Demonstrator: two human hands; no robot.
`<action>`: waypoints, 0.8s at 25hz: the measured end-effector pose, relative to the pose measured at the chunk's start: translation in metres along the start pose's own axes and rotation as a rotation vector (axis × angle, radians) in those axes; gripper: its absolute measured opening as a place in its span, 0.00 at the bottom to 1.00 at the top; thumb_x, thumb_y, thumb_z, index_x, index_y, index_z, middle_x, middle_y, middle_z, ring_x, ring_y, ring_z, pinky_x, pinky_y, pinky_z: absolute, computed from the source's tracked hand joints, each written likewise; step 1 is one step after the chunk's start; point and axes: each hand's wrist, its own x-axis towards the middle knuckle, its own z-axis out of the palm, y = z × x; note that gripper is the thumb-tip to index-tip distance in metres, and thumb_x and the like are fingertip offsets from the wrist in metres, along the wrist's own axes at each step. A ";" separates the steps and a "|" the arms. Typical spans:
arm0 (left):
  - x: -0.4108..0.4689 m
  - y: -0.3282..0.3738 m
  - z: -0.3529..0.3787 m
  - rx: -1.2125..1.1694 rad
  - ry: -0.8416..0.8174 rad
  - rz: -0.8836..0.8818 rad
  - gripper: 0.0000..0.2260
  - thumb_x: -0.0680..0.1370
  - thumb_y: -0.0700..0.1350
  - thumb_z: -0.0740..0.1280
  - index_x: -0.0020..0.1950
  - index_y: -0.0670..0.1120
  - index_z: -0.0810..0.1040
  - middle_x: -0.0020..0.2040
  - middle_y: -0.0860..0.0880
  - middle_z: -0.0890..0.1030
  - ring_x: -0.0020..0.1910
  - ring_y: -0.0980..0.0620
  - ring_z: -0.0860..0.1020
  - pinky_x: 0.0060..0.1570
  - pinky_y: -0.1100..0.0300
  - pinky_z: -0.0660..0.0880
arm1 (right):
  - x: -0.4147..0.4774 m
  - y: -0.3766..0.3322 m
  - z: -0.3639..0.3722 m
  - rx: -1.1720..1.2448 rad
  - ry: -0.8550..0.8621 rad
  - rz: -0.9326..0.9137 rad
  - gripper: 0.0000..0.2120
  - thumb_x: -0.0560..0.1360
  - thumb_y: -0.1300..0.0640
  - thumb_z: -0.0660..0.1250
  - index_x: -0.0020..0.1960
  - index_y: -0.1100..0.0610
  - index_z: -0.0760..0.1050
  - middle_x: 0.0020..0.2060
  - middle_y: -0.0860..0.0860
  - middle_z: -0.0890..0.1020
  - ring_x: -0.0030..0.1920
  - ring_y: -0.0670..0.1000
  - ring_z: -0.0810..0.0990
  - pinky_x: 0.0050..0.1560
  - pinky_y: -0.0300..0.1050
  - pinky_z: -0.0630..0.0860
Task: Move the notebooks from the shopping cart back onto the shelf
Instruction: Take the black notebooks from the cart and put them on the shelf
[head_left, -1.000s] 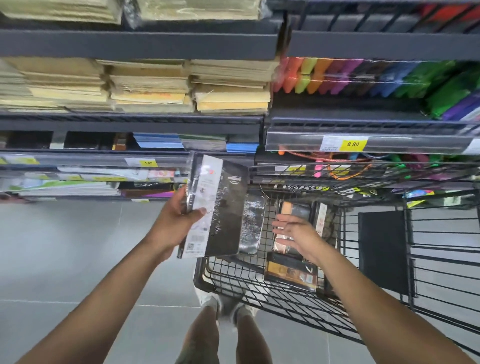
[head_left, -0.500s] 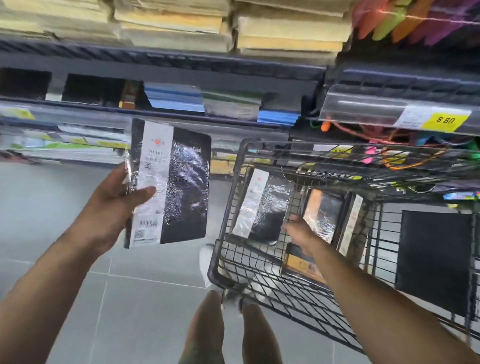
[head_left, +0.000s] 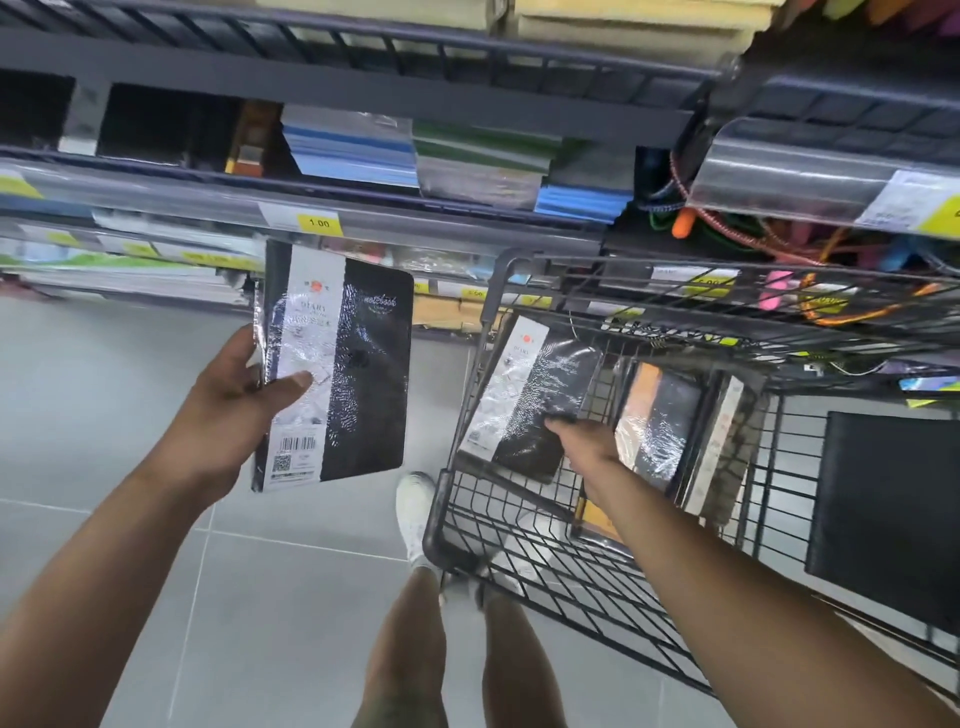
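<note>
My left hand holds a plastic-wrapped black notebook with a white label strip upright, left of the cart and below the shelf. My right hand reaches inside the black wire shopping cart and grips the lower edge of a second black notebook, which leans against the cart's left wall. More wrapped notebooks stand in the cart to the right of that hand, one with an orange cover. The shelf holds stacks of blue and green notebooks.
A yellow price tag sits on the shelf rail. A black panel hangs in the cart's right part. Coloured cords and pens fill the shelf behind the cart. My legs and a white shoe stand on grey floor tiles.
My left hand has carried its notebook out to the left of the cart and up toward the shelf. My right hand has shifted left in the cart and taken hold of the second black notebook.
</note>
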 end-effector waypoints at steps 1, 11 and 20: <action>0.000 0.001 0.001 -0.006 -0.004 0.001 0.18 0.80 0.31 0.66 0.65 0.49 0.77 0.50 0.48 0.87 0.46 0.50 0.85 0.53 0.49 0.79 | -0.001 0.001 -0.001 0.047 0.000 0.001 0.17 0.75 0.47 0.74 0.58 0.56 0.79 0.54 0.52 0.82 0.54 0.57 0.80 0.62 0.51 0.77; -0.007 0.006 0.003 0.005 -0.027 -0.005 0.18 0.80 0.32 0.66 0.66 0.50 0.76 0.52 0.47 0.87 0.47 0.49 0.86 0.46 0.53 0.80 | -0.034 -0.030 -0.006 0.256 -0.116 -0.051 0.27 0.78 0.61 0.71 0.74 0.54 0.67 0.64 0.52 0.76 0.53 0.51 0.78 0.55 0.48 0.78; -0.032 0.013 0.002 0.037 0.004 -0.028 0.13 0.80 0.34 0.67 0.59 0.49 0.80 0.53 0.54 0.87 0.49 0.52 0.85 0.57 0.47 0.79 | -0.101 -0.025 -0.047 0.106 -0.065 -0.128 0.33 0.80 0.67 0.65 0.80 0.52 0.58 0.74 0.57 0.70 0.56 0.59 0.83 0.54 0.55 0.82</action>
